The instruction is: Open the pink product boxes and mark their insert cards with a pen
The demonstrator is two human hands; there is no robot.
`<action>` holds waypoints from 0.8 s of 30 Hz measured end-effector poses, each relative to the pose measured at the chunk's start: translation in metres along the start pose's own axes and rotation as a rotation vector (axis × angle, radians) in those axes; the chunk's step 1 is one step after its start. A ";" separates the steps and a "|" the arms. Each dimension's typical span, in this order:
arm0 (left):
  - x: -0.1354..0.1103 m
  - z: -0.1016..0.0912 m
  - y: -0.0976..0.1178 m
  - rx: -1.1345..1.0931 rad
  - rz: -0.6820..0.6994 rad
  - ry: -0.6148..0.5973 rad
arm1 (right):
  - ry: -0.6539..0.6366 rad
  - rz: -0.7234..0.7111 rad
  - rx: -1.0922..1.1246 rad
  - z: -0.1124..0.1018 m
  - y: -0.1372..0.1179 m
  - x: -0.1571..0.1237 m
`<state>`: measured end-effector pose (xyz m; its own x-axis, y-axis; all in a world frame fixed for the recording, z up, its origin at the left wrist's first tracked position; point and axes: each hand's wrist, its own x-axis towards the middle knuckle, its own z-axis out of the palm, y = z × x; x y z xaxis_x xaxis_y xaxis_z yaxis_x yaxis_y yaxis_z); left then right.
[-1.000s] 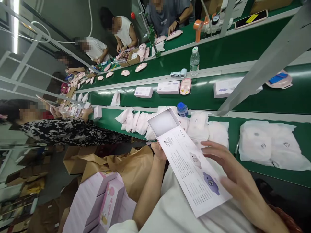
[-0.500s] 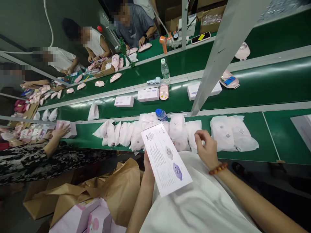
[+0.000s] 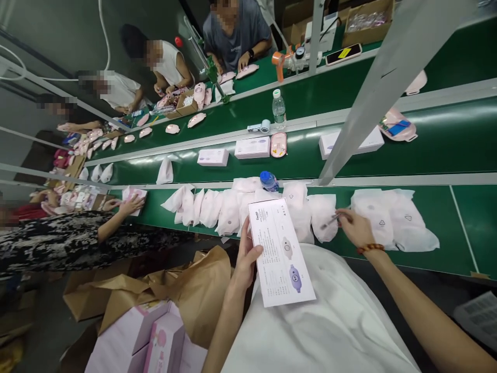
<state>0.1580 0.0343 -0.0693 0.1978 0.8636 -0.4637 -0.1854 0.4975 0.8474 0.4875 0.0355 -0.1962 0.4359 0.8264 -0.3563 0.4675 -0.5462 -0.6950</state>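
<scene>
My left hand (image 3: 247,256) grips the left edge of a long white printed box (image 3: 280,252) with device pictures on it, held over my lap. My right hand (image 3: 355,227) reaches onto the near green bench (image 3: 458,228), fingers pinched on a thin dark object I cannot make out, beside white foam-wrapped packets (image 3: 322,217). More white packets (image 3: 392,223) lie just right of that hand, and a row of them (image 3: 209,207) lies to the left. A blue-capped bottle (image 3: 268,181) lies behind the box.
White boxes (image 3: 252,147) and a pink device (image 3: 278,144) sit on the middle belt. A metal post (image 3: 373,93) slants across. A person in a patterned sleeve (image 3: 77,241) reaches onto the bench at left; other people work at the far bench. Brown paper (image 3: 163,290) and pink cartons (image 3: 155,342) lie below.
The open box end is no longer in view; the box is flat and lower in my left hand. My right hand left the box and moved right onto the packets, pinching a thin object.
</scene>
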 end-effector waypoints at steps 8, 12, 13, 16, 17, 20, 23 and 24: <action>-0.024 0.017 0.007 0.186 0.179 0.162 | 0.019 -0.179 0.597 -0.044 -0.076 -0.079; -0.034 0.014 0.018 0.242 0.223 0.181 | -0.373 -0.250 0.889 -0.032 -0.115 -0.129; -0.036 0.012 0.021 0.256 0.229 0.185 | -0.470 -0.275 0.954 -0.029 -0.121 -0.137; -0.046 0.008 0.026 0.300 0.238 0.200 | -0.548 -0.296 1.069 -0.019 -0.128 -0.150; -0.049 0.008 0.027 0.313 0.240 0.207 | -0.527 -0.269 1.085 -0.016 -0.127 -0.152; -0.056 0.013 0.028 0.353 0.261 0.217 | -0.416 -0.184 1.081 -0.009 -0.125 -0.155; -0.059 0.018 0.029 0.393 0.284 0.205 | -0.307 -0.198 1.043 -0.006 -0.126 -0.157; -0.060 0.018 0.029 0.405 0.287 0.203 | -0.281 -0.211 1.042 -0.005 -0.126 -0.158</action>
<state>0.1586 -0.0043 -0.0124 -0.0035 0.9786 -0.2057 0.1896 0.2026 0.9607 0.3638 -0.0271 -0.0490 0.1715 0.9634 -0.2062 -0.4239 -0.1167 -0.8981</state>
